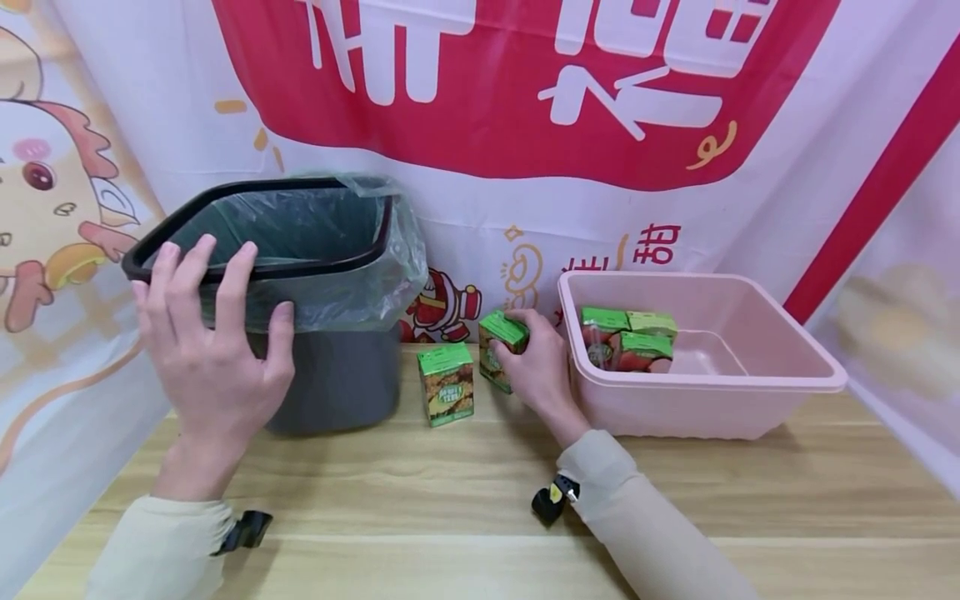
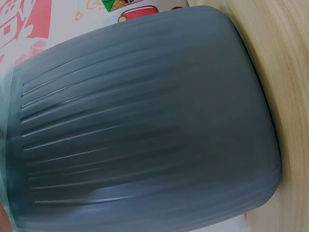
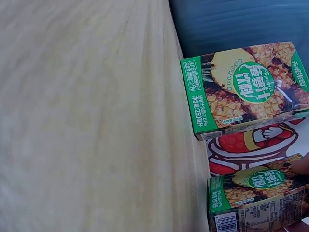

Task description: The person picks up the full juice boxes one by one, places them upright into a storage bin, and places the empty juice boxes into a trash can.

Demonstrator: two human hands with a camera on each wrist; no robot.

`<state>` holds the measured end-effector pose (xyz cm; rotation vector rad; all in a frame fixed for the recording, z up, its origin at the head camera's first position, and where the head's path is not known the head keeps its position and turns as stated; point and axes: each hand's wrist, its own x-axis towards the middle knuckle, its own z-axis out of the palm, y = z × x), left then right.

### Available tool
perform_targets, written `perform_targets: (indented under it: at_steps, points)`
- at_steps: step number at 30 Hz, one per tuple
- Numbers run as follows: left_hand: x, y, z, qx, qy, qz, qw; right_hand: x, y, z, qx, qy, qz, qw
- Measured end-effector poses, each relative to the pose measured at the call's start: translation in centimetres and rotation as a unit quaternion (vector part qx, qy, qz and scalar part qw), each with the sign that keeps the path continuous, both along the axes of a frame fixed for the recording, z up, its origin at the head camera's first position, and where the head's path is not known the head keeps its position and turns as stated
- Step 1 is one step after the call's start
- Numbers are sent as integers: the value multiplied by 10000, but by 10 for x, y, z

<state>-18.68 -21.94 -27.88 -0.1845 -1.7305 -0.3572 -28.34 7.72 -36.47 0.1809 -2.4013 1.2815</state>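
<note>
My right hand (image 1: 542, 367) grips a green-topped pineapple juice box (image 1: 495, 352), thumb on the near side. In the right wrist view this held box (image 3: 263, 193) shows its barcode, with fingers at the right edge. A second pineapple juice box (image 1: 447, 387) stands upright on the table, left of the held one. My left hand (image 1: 213, 350) lies at the front rim of a grey bin (image 1: 337, 379), fingers spread and fairly straight, fingertips overlapping the black rim. The left wrist view shows mostly the bin's ribbed side (image 2: 145, 125).
A clear plastic liner (image 1: 352, 296) hangs over the bin's rim. Right of my right hand stands a pink tub (image 1: 690, 408) with several green-topped boxes (image 1: 645, 346) at its left end. Behind the wooden table (image 1: 420, 517) hangs a printed cloth (image 1: 480, 142).
</note>
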Motion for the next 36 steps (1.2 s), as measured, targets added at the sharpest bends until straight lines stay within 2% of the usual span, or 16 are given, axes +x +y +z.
perform_targets:
  at_steps: [8, 14, 21, 28, 36]
  points:
    - [-1, -2, -1, -39, 2, -7, 10000, 6, -3, 9, -8, 500, -7, 9987]
    - [0, -2, -1, -52, -114, 6, 9999, 9, -6, 13, -95, 1001, 28, 9949]
    - [0, -1, -2, -15, -83, -36, 10000, 13, -10, 24, -245, 1404, 68, 9898]
    - [1, 0, 0, -5, -36, -10, 10000, 19, -16, 45, -380, 1684, 241, 9847]
    - [-3, -2, -2, -7, 38, -15, 10000, 17, -18, 83, -656, 1998, 526, 9762]
